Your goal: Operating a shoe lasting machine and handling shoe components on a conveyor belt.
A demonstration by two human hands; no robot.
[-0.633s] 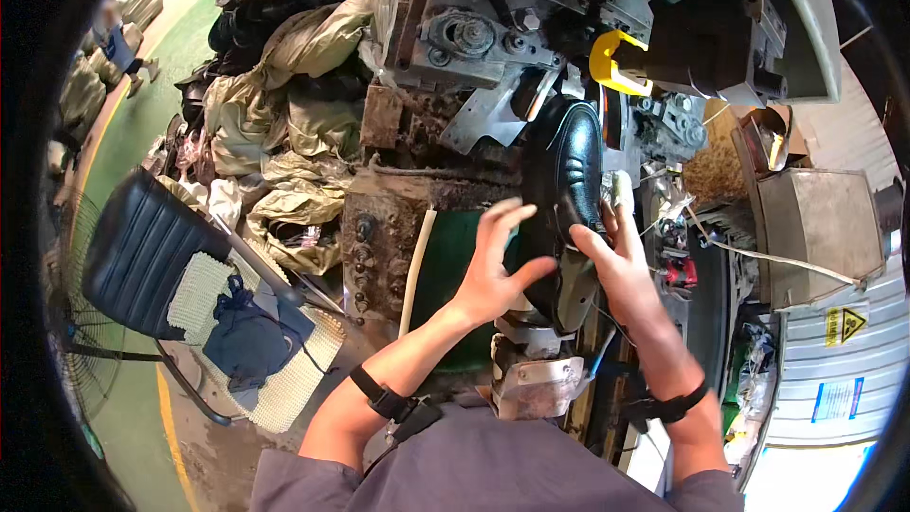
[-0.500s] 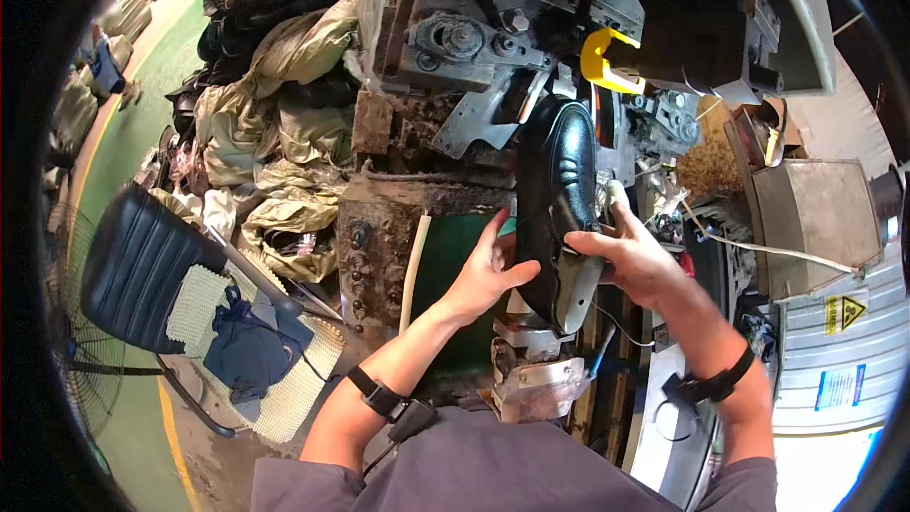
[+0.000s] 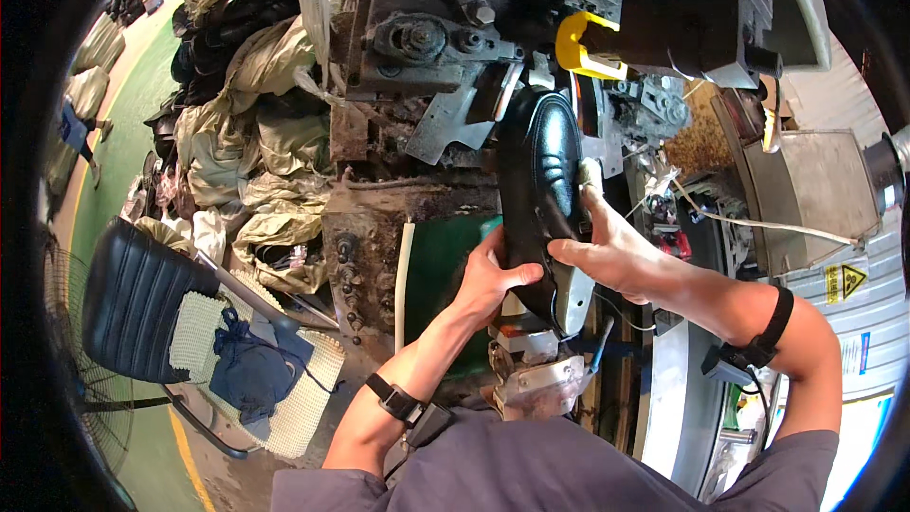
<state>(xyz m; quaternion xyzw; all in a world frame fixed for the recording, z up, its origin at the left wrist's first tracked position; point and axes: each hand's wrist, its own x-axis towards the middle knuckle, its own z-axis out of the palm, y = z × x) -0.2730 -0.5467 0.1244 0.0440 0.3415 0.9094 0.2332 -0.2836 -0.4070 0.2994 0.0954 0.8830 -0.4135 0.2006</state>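
A black leather shoe (image 3: 554,161) points away from me, its toe up against the metal parts of a machine (image 3: 422,38). Out of its heel end shows a grey shoe last (image 3: 573,296). My left hand (image 3: 485,277) grips the shoe's left side, thumb across the top and fingers partly hidden beside it. On the other side my right hand (image 3: 616,245) is closed round the shoe, its thumb over the upper and a whitish covering on a fingertip by the edge. A yellow bracket (image 3: 580,44) sits just beyond the toe.
Left of me stands a black-backed chair (image 3: 142,299) with a dark blue cloth (image 3: 256,365) on its seat. Cloth sacks and shoes (image 3: 251,123) are heaped behind it. A metal clamp-like block (image 3: 536,384) lies close before my body. Farther right is a grey box (image 3: 810,190).
My left fingers have closed in on the shoe's side. My right elbow has swung outward, and the right hand sits farther up along the shoe. The whole view has shifted slightly.
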